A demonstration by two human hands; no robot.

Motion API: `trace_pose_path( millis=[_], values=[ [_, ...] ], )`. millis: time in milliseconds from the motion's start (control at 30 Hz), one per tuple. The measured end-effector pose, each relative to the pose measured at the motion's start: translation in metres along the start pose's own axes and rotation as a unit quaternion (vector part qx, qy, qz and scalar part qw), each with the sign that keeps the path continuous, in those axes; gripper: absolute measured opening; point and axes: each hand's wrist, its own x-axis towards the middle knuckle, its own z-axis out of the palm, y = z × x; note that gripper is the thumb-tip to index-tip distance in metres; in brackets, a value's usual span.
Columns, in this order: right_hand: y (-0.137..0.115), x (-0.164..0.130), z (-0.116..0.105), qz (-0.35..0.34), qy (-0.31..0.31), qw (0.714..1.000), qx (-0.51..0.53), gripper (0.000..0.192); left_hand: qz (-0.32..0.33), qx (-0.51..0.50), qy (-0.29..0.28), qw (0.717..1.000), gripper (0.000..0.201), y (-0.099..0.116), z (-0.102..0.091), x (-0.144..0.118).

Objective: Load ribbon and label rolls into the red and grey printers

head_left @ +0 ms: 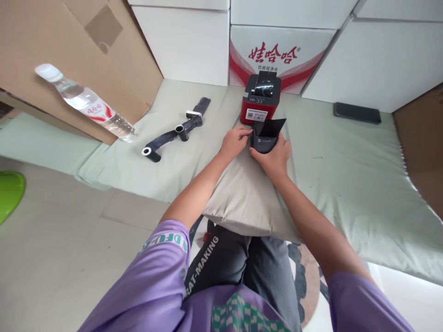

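Observation:
A small black box-shaped device (265, 144) stands on the covered surface with a thin black flap (273, 127) raised at its top. My right hand (276, 157) is wrapped round its right side and front, thumb along the lower edge. At its upper left edge, my left hand (236, 139) has its fingers pinched together; whether something small is between them is hidden. Directly behind stands a red and black printer (261, 99) with a white QR label on its front and a glossy black strip on top.
Black film strips with rolls (173, 135) lie to the left, near a tilted water bottle (92, 105) against a cardboard box (114, 50). A black phone-like slab (357, 113) lies at the right. White cartons (194, 46) line the back. The cloth-covered surface (249, 198) ends before my lap.

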Motion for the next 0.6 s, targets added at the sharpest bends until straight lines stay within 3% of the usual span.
trace_pose_path(
  millis=[167,333,467,600],
  values=[
    [-0.001,-0.002,0.001,-0.007,-0.006,1.0,-0.019,0.117,-0.009,0.0,0.009,1.0,0.041,-0.009,0.006,-0.002],
    [0.002,-0.001,0.001,-0.018,-0.008,0.999,-0.026,0.115,-0.008,-0.036,-0.035,0.999,0.043,-0.019,0.005,-0.002],
    [0.003,0.0,0.002,-0.022,-0.01,0.999,-0.02,0.115,0.016,-0.015,-0.09,0.996,0.055,-0.024,-0.008,-0.001],
    [0.004,0.0,0.004,-0.029,0.005,0.999,-0.015,0.115,0.053,0.079,-0.142,0.985,0.063,-0.021,-0.028,0.001]
  ],
)
